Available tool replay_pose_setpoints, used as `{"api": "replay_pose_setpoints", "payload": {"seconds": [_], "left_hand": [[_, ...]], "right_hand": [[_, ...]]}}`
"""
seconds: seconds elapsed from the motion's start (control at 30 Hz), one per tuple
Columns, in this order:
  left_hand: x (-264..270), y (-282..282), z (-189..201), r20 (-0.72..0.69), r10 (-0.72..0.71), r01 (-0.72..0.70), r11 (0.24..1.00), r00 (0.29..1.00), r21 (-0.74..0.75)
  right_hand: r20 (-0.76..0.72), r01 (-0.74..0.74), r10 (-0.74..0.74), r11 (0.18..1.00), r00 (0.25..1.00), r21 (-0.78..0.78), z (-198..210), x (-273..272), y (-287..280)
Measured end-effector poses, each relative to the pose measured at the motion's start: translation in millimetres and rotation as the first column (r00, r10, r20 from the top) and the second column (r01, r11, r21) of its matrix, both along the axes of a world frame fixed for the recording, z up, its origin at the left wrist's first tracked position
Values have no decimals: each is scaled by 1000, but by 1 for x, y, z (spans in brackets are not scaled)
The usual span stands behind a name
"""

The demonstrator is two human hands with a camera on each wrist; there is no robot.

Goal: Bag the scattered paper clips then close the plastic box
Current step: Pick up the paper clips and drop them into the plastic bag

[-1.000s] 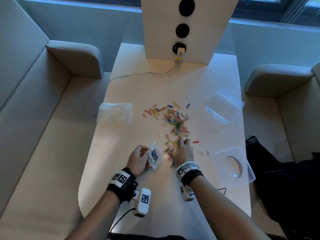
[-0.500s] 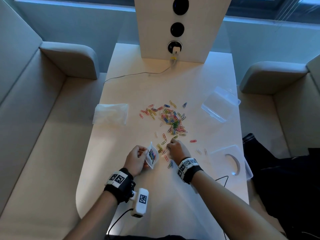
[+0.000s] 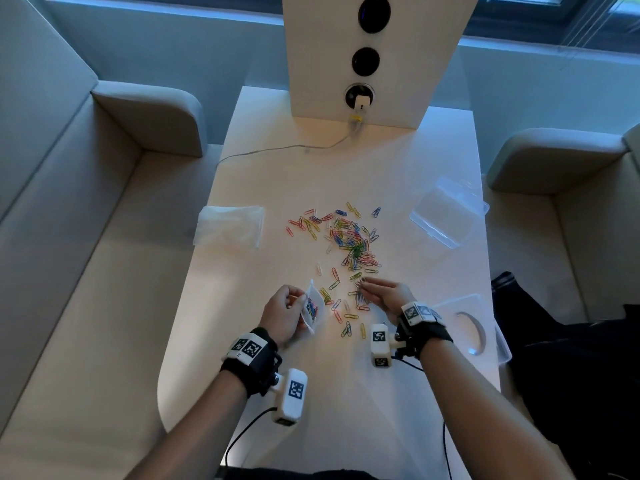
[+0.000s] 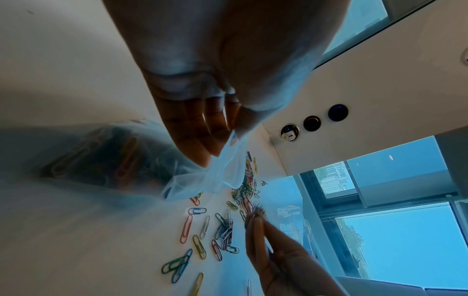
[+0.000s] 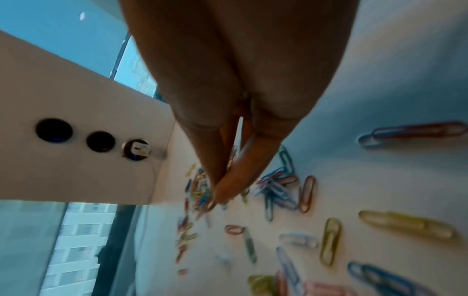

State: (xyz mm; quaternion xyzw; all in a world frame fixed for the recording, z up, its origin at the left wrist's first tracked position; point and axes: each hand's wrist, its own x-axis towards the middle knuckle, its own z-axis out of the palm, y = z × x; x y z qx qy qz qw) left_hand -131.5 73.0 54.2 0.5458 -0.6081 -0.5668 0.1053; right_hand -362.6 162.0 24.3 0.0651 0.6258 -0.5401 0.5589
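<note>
Pinching a filmy clear bag [image 3: 312,308], left hand [image 3: 282,315]; right hand [image 3: 384,295] pinches looped wire clips [image 4: 257,212].

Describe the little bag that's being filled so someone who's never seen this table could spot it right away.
On the white table, look at the near edge of the paper clips. The left hand pinches a small clear bag open there. Unlike the flat stack of empty bags farther left, it already has coloured clips inside.
</note>
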Motion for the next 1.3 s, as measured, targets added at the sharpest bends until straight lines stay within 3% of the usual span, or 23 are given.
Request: {"api": "replay_pose_setpoints", "payload": {"seconds": [0.07,0.13,0.23,0.3,0.37,0.47,0.5,0.53,0.57,0.6,0.7,0.73,0.77,0.8,0.87,0.97,1.13,1.2,1.27,1.3], "left_hand": [[-3,1,1,2,-5,6,1000,1000,-12],[-8,3,4,1,-1,1,1000,1000,-15],[-14,4,10,-31,23,-23,1000,999,6],[-14,3,13,-33,36,-36,999,999,2],[-14,3,14,-28,26,-26,1000,999,0],[-11,1,15,-26,2,-3,1000,1000,-28],[-10,-1,13,-34,-1,1,1000,999,-23],[-10,-4,12,-40,-7,7,1000,999,-20],[-10,-7,10,-42,-16,15,999,999,-29],[-10,-10,10,-41,-27,25,999,999,-47],[-10,-21,13,-46,-2,0,999,999,-43],[-9,-25,14,-50,23,-24,999,998,-29],[-7,-29,15,-54,43,-44,999,998,-22],[-4,-33,16,-54,53,-55,998,997,-30],[1,-41,14,-48,62,-66,996,997,-68],[8,-53,7,-41,106,-110,988,994,-113],[8,-71,1,-49,139,-144,981,989,-127],[8,-77,-1,-60,158,-164,980,986,-114],[6,-79,-3,-68,167,-174,979,984,-103],[5,-79,-3,-73,166,-173,979,984,-104]], "right_hand": [[137,-16,35,991,990,-136,20,11,-4],[133,-161,195,959,972,-235,36,29,-9],[-179,-485,456,856,872,-179,39,55,-18],[-483,-631,569,774,666,42,38,66,-24],[-683,-703,631,670,368,240,43,74,-28],[-714,-800,697,392,-64,454,54,82,-37],[-688,-790,706,319,-171,524,58,83,-41],[-681,-773,697,299,-223,559,61,83,-44],[-695,-764,684,322,-220,559,64,82,-46],[-730,-771,671,394,-131,501,67,79,-49],[-700,-723,623,655,349,222,72,55,-62],[-685,-665,579,724,442,184,69,41,-70],[-697,-584,525,790,488,187,62,24,-79],[-737,-492,480,840,476,230,51,6,-89],[-785,-361,513,845,346,394,28,-29,-109],[-622,-375,732,679,278,632,-4,-66,-132],[-545,-375,802,596,244,710,-29,-82,-164],[-551,-418,825,549,129,724,-33,-73,-172],[-557,-465,830,478,-39,745,-36,-59,-176],[-567,-472,821,475,-66,743,-37,-50,-175]]}}
